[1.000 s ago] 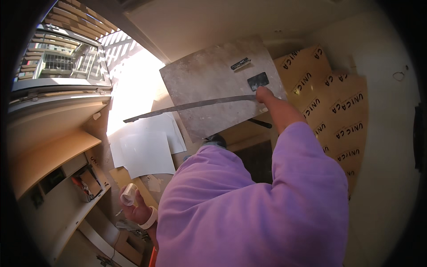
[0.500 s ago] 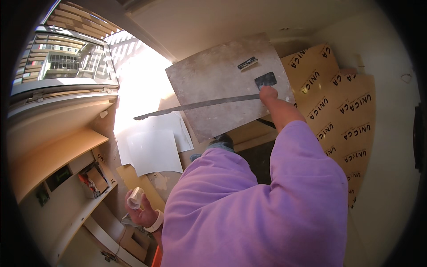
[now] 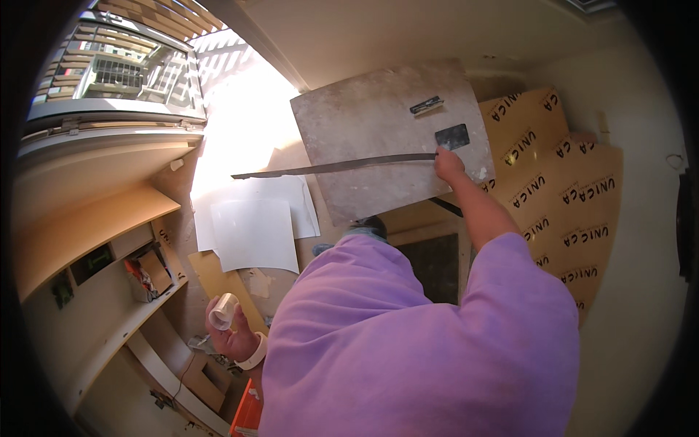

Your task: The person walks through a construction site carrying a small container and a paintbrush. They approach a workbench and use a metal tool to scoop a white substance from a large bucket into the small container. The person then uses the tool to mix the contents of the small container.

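Note:
My right hand [image 3: 449, 166] is closed on the right end of a long, thin, dark strip [image 3: 342, 164]. The strip reaches left across a grey, smudged board [image 3: 364, 120], past its edge and over white sheets. Just above that hand lies a flat dark rectangular piece [image 3: 453, 136], and farther up the board is a small block with a dark top [image 3: 427, 105]. Down at the left, my left hand [image 3: 237, 339] curls its fingers around a short, pale, clear-looking roll [image 3: 223, 312], whose open end shows. A white band circles the left wrist.
White sheets [image 3: 255, 233] lie on the floor left of the board. Brown printed panels [image 3: 553, 197] lean along the right wall. Open wooden shelving [image 3: 109, 240] stands at left, below a bright window. Near my left forearm is an orange thing [image 3: 249, 408].
The whole view has shifted a little. My right hand now sits just below the dark rectangle, which it partly covered before. The strip bows slightly more; the left hand still holds the roll.

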Action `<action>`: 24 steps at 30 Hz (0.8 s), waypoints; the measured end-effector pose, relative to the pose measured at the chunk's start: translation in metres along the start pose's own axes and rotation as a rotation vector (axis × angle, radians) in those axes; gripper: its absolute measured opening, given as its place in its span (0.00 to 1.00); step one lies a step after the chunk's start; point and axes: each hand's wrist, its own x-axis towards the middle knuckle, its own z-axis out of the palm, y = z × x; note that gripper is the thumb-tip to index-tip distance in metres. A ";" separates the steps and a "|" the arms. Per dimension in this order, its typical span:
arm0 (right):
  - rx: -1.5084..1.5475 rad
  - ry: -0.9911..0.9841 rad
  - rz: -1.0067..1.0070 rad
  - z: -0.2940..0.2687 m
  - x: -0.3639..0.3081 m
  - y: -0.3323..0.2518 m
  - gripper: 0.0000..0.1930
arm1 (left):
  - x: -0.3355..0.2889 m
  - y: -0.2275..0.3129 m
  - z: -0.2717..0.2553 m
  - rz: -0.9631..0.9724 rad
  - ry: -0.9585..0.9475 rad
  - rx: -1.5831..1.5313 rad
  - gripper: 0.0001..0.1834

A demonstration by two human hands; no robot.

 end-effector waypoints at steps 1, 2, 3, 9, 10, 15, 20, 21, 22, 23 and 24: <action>0.036 0.007 -0.062 0.001 0.005 0.013 0.12 | 0.002 -0.001 -0.001 -0.002 0.001 0.002 0.24; 0.069 0.017 -0.124 0.001 0.015 0.030 0.12 | 0.004 -0.003 -0.001 -0.005 0.003 0.001 0.25; 0.102 0.026 -0.185 0.000 0.021 0.038 0.12 | 0.006 -0.005 -0.001 -0.008 0.004 0.000 0.25; 0.381 0.525 -0.382 -0.087 0.010 0.019 0.15 | 0.006 -0.018 0.002 -0.018 -0.031 -0.013 0.25; 0.346 0.522 -0.370 -0.090 0.006 0.024 0.15 | 0.006 -0.018 0.002 -0.027 -0.040 -0.028 0.25; 0.196 0.376 -0.067 -0.081 -0.008 0.103 0.14 | 0.016 -0.010 0.007 -0.006 -0.030 -0.021 0.24; 0.415 0.209 0.168 -0.055 -0.007 0.153 0.17 | 0.013 -0.022 0.007 -0.026 -0.047 -0.054 0.24; 0.598 0.082 0.226 -0.063 -0.011 0.141 0.17 | 0.013 -0.022 0.008 -0.030 -0.047 -0.057 0.24; 0.708 -0.020 0.235 -0.073 -0.018 0.112 0.17 | 0.011 -0.021 0.009 -0.042 -0.044 -0.063 0.24; 0.818 -0.123 0.251 -0.085 -0.033 0.074 0.17 | 0.013 -0.019 0.011 -0.054 -0.047 -0.070 0.25; 0.924 -0.223 0.260 -0.090 -0.043 0.040 0.18 | 0.014 -0.019 0.012 -0.066 -0.042 -0.082 0.25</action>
